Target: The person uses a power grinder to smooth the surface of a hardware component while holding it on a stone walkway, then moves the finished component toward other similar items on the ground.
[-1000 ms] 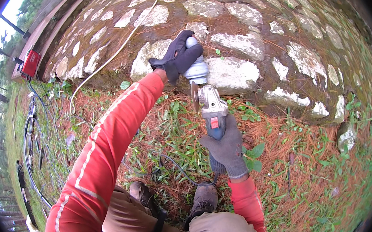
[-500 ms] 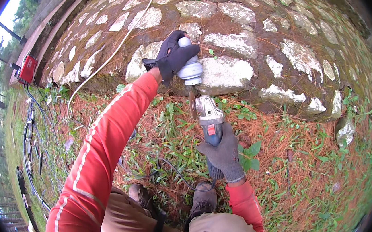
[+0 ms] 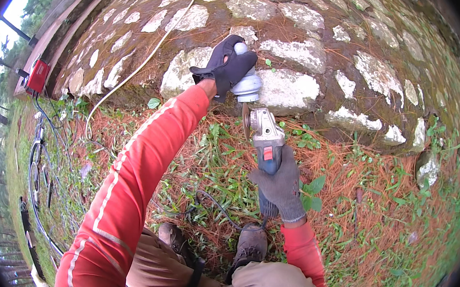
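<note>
My left hand (image 3: pixel 226 68), in a black glove, is closed around a white ringed fitting (image 3: pixel 247 87) with a rounded grey-white end. Its wide, flanged end points down toward me. In my gray-gloved right hand (image 3: pixel 282 184) is an angle grinder (image 3: pixel 267 129) with a silver head and dark blue body, my fingers wrapped round the body. Close below the fitting's lower end stands the grinder's thin disc (image 3: pixel 246 120); I cannot tell whether they touch. A dark power cord (image 3: pixel 218 204) loops from the grinder's rear over the grass.
Ahead rises a mossy stone wall (image 3: pixel 299 53), with a pale cable (image 3: pixel 153 53) lying across it. A red box-shaped device (image 3: pixel 37 76) with cables stands at the left. My boots (image 3: pixel 251 242) rest on grass and pine needles; a leafy plant (image 3: pixel 311 194) grows beside my right hand.
Both hands have shifted slightly right in the picture, the left with the fitting and the right with the grinder. The wall has shifted right too. Both grips stay the same.
</note>
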Available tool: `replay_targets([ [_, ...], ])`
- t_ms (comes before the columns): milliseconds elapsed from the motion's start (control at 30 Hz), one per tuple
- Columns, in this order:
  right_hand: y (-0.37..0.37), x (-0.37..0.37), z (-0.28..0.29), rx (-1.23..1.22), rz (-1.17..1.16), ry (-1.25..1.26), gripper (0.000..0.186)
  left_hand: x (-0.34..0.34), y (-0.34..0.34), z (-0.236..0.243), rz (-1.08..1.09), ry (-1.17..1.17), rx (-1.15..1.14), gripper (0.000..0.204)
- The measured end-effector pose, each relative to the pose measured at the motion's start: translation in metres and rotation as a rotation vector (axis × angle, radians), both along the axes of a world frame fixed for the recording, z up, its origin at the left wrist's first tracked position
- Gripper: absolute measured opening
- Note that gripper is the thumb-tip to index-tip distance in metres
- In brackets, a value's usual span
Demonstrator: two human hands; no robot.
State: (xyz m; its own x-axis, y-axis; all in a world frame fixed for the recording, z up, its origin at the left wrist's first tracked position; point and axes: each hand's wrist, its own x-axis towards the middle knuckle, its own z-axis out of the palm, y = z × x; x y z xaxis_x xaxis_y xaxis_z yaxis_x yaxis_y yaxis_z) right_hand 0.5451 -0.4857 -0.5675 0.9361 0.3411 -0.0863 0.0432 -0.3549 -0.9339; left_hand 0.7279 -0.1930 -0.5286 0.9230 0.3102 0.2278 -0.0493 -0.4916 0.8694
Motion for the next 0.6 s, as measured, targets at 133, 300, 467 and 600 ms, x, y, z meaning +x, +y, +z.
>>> replay_targets([
  [133,0.0011,0.0032,-0.0021,-0.012,-0.005,-0.031,0.077,-0.0062,-0.0015,0.0043,0.005,0.031,0.011,0.04],
  [300,0.0026,0.0055,-0.0019,0.003,0.012,-0.087,0.079,-0.0082,-0.005,0.0043,0.012,0.007,0.047,0.039],
  [467,0.0056,0.0072,-0.0023,0.043,-0.001,-0.053,0.079,-0.0061,-0.0026,-0.0004,0.03,0.009,0.076,0.036],
  [600,0.0018,0.0058,-0.0075,-0.025,-0.018,-0.038,0.081,-0.0062,-0.0056,0.0009,0.006,0.004,0.008,0.038],
])
